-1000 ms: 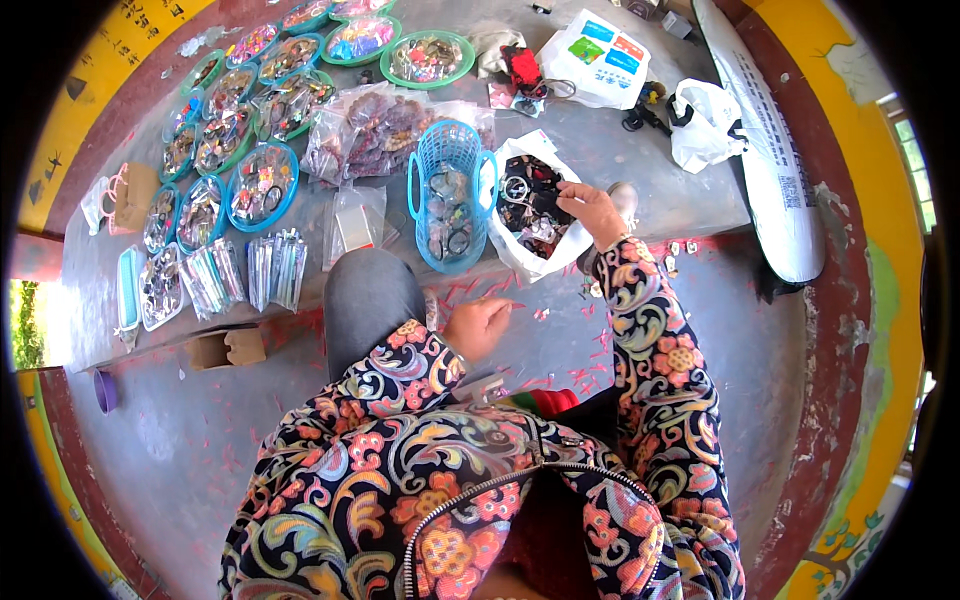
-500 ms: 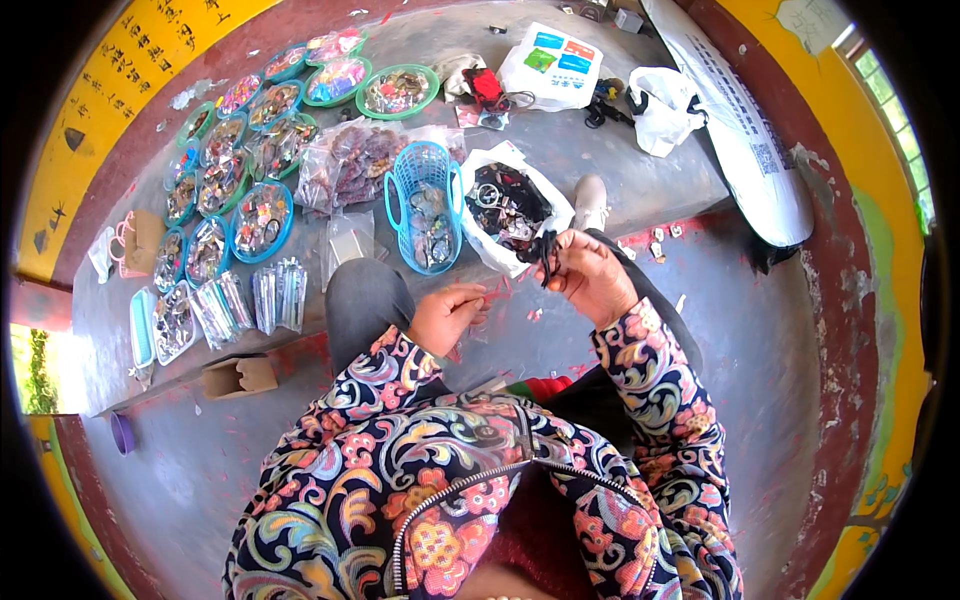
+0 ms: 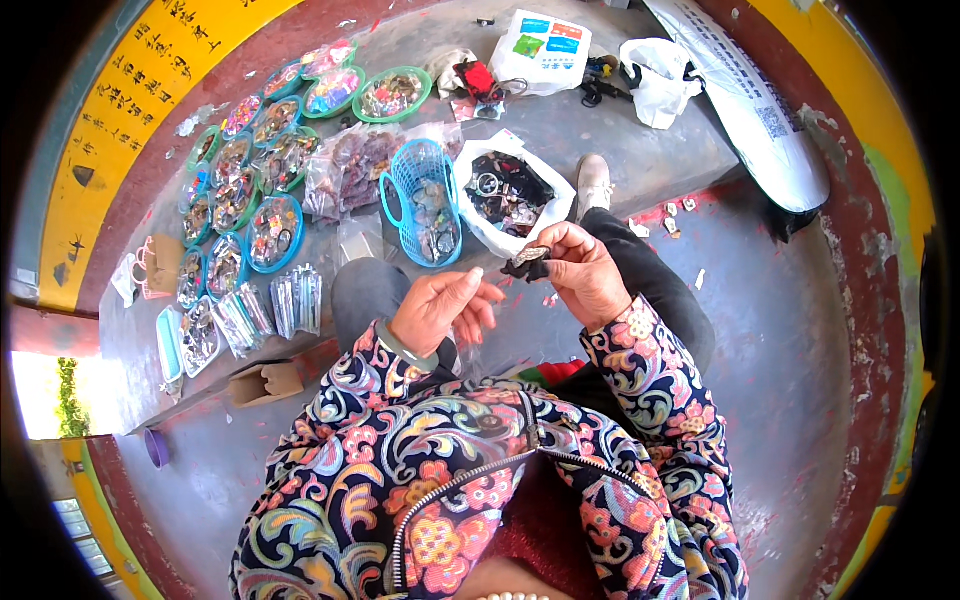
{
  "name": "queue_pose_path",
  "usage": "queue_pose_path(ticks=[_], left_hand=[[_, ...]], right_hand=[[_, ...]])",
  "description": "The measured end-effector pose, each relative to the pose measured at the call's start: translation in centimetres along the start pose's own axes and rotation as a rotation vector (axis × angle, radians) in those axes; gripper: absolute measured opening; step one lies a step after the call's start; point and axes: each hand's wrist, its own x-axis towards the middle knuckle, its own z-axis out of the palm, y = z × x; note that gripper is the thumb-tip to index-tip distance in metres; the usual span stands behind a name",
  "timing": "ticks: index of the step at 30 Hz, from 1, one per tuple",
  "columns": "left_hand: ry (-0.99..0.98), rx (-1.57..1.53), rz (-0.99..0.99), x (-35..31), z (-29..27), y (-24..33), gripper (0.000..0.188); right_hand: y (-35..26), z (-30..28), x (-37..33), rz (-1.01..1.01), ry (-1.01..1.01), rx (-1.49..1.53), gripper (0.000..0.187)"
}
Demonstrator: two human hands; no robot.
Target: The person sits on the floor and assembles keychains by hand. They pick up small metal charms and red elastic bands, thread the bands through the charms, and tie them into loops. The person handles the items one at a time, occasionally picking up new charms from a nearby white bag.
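Between the thumb and fingers of my right hand [image 3: 592,280] is a small black soft-looking piece with a silvery, patterned ornament [image 3: 526,264]. Its exact kind is not plain. My left hand [image 3: 437,312] is open and holds nothing, its fingers spread and pointing toward that piece, a little apart from it. Just beyond the right hand stands a white plastic bag [image 3: 549,222], its mouth wide, full of mostly dark small accessories [image 3: 505,190]. To its left is a blue plastic basket [image 3: 408,232] with handles, holding small clear-bagged items.
Round trays [image 3: 392,94] of trinkets crowd the raised platform [image 3: 640,150] at far left, near clear bags of dark reddish goods [image 3: 365,165]. Bundles of slim packets [image 3: 296,305] lie closer, above a cardboard box [image 3: 265,383]. A white bag [image 3: 660,95] and long white board [image 3: 740,110] stand far right.
My right hand has turned and drawn the black piece slightly nearer and left, showing its silvery ornament. My left hand has risen toward it and opened its fingers. The view has shifted slightly.
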Motion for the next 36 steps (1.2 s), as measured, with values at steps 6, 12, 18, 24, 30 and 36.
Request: queue_pose_path(ticks=[6, 12, 18, 24, 30, 36], left_hand=[[0.014, -0.232, -0.067, 1.2, 1.3, 0.7, 0.033], [0.162, -0.176, -0.009, 1.3, 1.5, 0.8, 0.024], [0.207, -0.065, 0.048, 1.2, 0.7, 0.4, 0.021], [0.164, 0.044, 0.111, 1.1, 1.2, 0.3, 0.021], [0.169, -0.06, 0.124, 1.0, 1.0, -0.1, 0.021], [0.225, -0.077, 0.174, 1.2, 1.1, -0.8, 0.021]], right_hand=[[-0.1, 0.8, -0.5, -0.062, -0.041, -0.337, 0.015], [0.1, 0.7, -0.2, -0.127, -0.018, -0.501, 0.015], [-1.6, 1.8, -0.3, 0.115, -0.063, -0.476, 0.015], [0.5, 0.8, 0.1, 0.154, -0.193, -0.46, 0.019], [-0.1, 1.1, 0.1, 0.231, -0.121, -0.388, 0.012], [0.0, 1.0, 0.1, 0.241, -0.044, -0.398, 0.012]])
